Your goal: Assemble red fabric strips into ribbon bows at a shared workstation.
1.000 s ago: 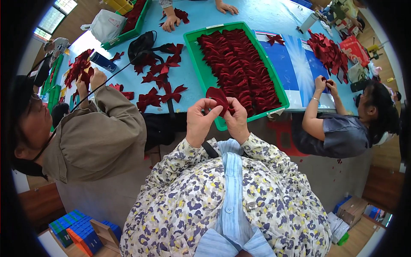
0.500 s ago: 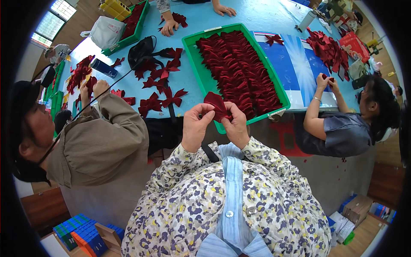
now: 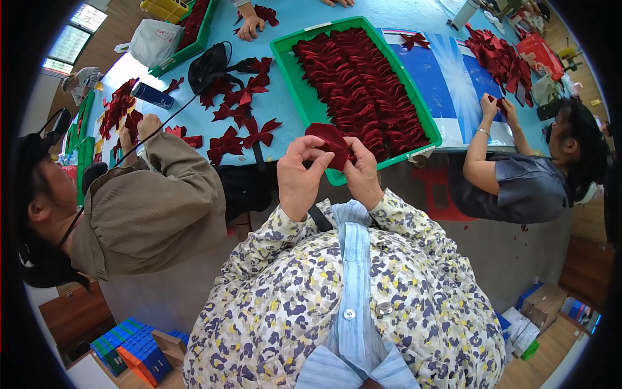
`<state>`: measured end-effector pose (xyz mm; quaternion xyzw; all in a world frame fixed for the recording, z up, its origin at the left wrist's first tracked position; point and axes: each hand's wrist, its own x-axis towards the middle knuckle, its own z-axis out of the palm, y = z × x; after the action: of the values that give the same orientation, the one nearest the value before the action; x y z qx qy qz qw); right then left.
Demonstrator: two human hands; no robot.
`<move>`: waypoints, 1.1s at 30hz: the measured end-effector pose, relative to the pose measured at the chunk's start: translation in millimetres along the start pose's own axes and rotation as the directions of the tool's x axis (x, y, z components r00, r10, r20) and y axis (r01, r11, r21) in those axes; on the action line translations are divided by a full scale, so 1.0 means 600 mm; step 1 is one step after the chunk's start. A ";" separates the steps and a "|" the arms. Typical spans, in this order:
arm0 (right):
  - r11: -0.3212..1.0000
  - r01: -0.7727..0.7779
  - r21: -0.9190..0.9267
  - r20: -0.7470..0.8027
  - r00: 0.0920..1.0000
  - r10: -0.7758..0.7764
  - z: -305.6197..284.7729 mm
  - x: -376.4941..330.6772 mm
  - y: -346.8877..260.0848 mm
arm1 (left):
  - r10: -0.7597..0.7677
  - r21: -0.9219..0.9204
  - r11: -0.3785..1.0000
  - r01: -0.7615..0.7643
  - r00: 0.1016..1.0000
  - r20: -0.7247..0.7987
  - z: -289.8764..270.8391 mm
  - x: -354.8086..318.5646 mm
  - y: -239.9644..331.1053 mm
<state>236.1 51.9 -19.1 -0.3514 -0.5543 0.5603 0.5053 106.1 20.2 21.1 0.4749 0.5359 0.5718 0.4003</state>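
Dark red fabric piece (image 3: 328,137), one, held between both hands near the close corner of the green tray (image 3: 297,91); left hand (image 3: 299,178), pinching its left part between thumb and forefinger; right hand (image 3: 365,179), grasping its right edge; step in hand, apparently finger-shaping the cloth; next move seems to call for a steady pinch and careful adjustment of the folds. Red bows (image 3: 359,97), packed in rows in the tray; loose bows (image 3: 261,132), scattered to its left on the light-blue table (image 3: 295,18); dark-blue can (image 3: 152,95), farther left.
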 end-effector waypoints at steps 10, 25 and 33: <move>0.989 -0.108 0.097 -0.026 0.993 0.111 -0.015 0.005 0.003 | 0.223 0.320 0.922 -0.218 0.975 0.021 0.006 -0.001 0.008; 0.992 -0.093 0.084 -0.037 0.995 0.096 -0.015 0.048 -0.004 | 0.062 0.257 0.965 -0.060 0.998 0.002 0.014 0.061 0.019; 1.000 -0.011 0.026 -0.056 0.998 0.013 -0.014 0.039 -0.002 | -0.089 0.021 0.996 0.088 0.992 0.095 0.012 0.057 -0.015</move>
<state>238.5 76.0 -15.1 -0.3637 -0.5304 0.5605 0.5218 105.0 56.2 15.9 0.4809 0.5416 0.5256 0.4463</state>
